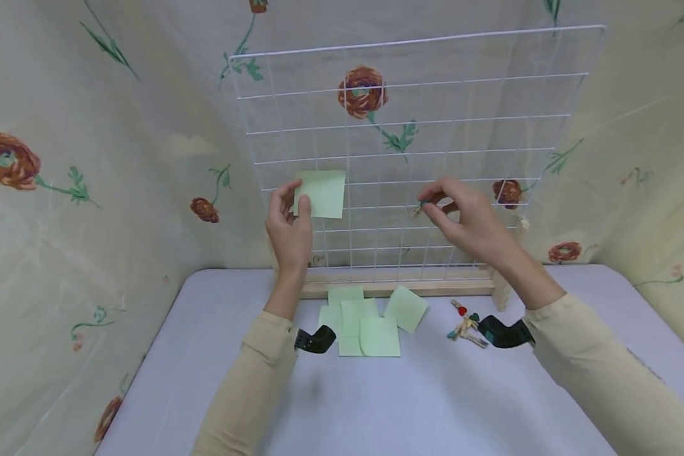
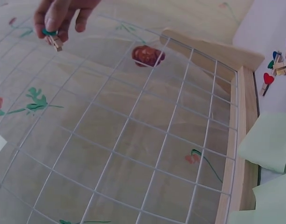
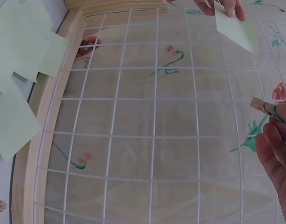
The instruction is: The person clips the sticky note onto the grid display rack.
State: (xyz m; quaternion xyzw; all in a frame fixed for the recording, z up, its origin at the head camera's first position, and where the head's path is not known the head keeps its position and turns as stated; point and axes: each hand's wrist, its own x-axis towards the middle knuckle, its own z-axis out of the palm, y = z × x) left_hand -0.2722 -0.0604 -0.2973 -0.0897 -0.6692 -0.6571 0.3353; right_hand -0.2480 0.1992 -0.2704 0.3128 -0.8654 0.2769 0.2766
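A pale green paper square [image 1: 325, 194] is pinched at its left edge between the thumb and fingers of my left hand [image 1: 291, 228]. It stands upright against the white wire grid [image 1: 376, 183], toward the grid's left side. My right hand [image 1: 462, 215] pinches a small wooden clothespin [image 3: 263, 106] with a green piece at its held end. The clothespin is in front of the grid, to the right of the paper and apart from it. In the left wrist view the same clothespin [image 2: 54, 41] points downward from the right fingertips.
The grid stands in a wooden base [image 1: 399, 289] on a white table [image 1: 376, 411]. Several loose green paper squares [image 1: 379, 337] lie in front of it. A small pile of clothespins [image 1: 466, 326] with coloured tops lies right of them. Floral cloth [image 1: 148, 209] surrounds the table.
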